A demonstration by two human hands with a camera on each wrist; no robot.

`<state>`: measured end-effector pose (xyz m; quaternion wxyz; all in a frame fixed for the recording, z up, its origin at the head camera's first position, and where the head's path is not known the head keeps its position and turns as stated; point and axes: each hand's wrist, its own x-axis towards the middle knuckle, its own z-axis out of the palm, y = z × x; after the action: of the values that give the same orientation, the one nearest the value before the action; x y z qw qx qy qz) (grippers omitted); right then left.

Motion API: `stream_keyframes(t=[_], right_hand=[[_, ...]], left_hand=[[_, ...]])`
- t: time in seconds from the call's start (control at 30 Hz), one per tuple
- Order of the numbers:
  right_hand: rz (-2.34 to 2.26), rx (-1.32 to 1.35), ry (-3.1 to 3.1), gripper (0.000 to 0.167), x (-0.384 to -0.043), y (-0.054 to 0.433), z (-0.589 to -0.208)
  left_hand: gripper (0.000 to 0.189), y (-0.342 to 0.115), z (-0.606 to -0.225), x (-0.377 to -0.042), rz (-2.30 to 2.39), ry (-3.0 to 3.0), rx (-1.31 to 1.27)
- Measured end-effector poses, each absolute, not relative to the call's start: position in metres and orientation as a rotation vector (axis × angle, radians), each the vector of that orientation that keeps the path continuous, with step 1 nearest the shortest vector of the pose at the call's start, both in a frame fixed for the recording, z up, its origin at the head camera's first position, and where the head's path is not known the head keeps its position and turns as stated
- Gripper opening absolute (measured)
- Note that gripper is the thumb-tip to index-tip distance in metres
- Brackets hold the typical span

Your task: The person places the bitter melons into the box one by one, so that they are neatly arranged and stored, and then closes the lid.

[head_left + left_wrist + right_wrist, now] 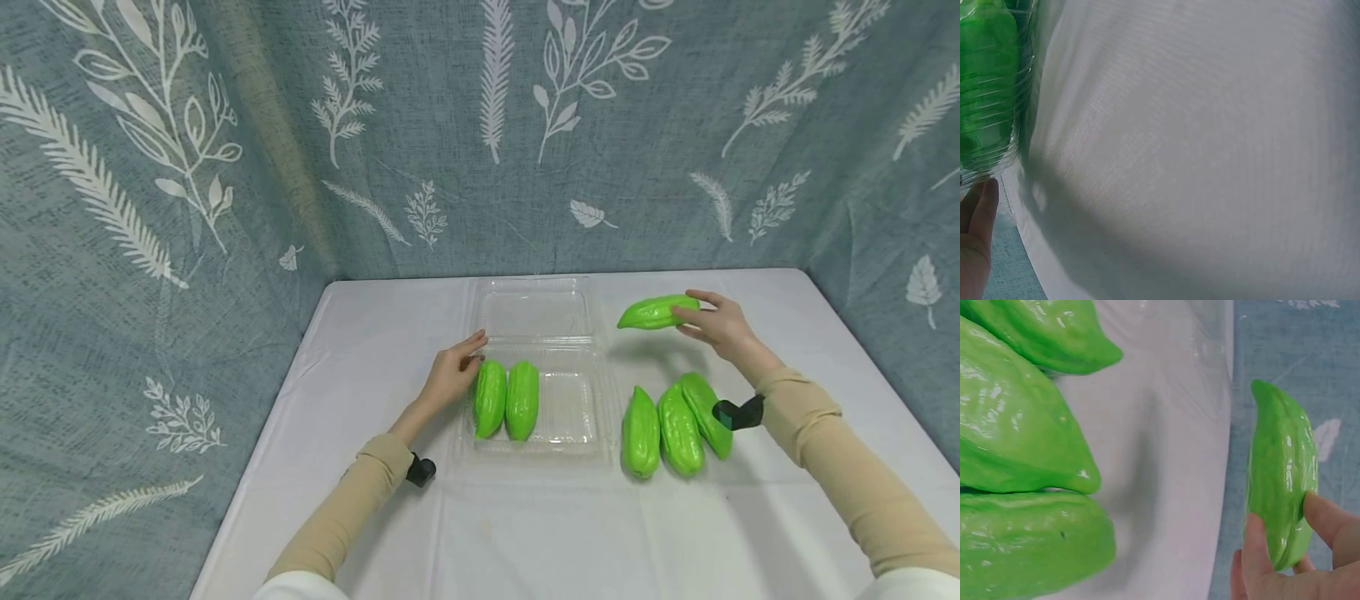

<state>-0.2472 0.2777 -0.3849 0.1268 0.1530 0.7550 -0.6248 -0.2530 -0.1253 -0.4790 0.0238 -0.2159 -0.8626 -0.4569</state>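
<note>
We have the gourd above the table, right of the clear box, pinched in our right hand; best keep it level while our left hand, fingers relaxed, touches the box's edge.

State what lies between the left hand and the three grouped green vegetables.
The open clear container, with two green vegetables inside, as the head view shows.
</note>
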Motion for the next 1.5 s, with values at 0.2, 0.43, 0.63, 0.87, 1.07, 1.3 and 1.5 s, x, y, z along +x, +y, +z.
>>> stream_keyframes(t=[0.2,0.43,0.63,0.87,1.07,1.3,1.5], right_hand=[[-1.925,0.453,2.107,0.076,-0.25,0.282,-0.375],[-1.982,0.451,2.084,0.079,-0.254,0.286,-0.369],[-2.014,0.45,2.073,0.08,-0.255,0.287,-0.368],[-2.073,0.42,2.031,0.08,-0.255,0.285,-0.369],[-2.094,0.354,1.981,0.08,-0.253,0.283,-0.37],[-2.046,0.279,2.012,0.079,-0.251,0.278,-0.376],[-2.071,0.124,2.017,0.076,-0.257,0.281,-0.396]], left_hand=[[0.038,-0.125,-0.478,-0.253,-1.405,-2.685,-0.652],[0.038,-0.125,-0.479,-0.254,-1.404,-2.689,-0.652],[0.038,-0.125,-0.479,-0.254,-1.393,-2.683,-0.661],[0.038,-0.125,-0.477,-0.252,-1.39,-2.689,-0.663],[0.038,-0.125,-0.478,-0.252,-1.399,-2.695,-0.659],[0.038,-0.126,-0.479,-0.254,-1.403,-2.685,-0.672],[0.038,-0.126,-0.48,-0.255,-1.403,-2.68,-0.68]])
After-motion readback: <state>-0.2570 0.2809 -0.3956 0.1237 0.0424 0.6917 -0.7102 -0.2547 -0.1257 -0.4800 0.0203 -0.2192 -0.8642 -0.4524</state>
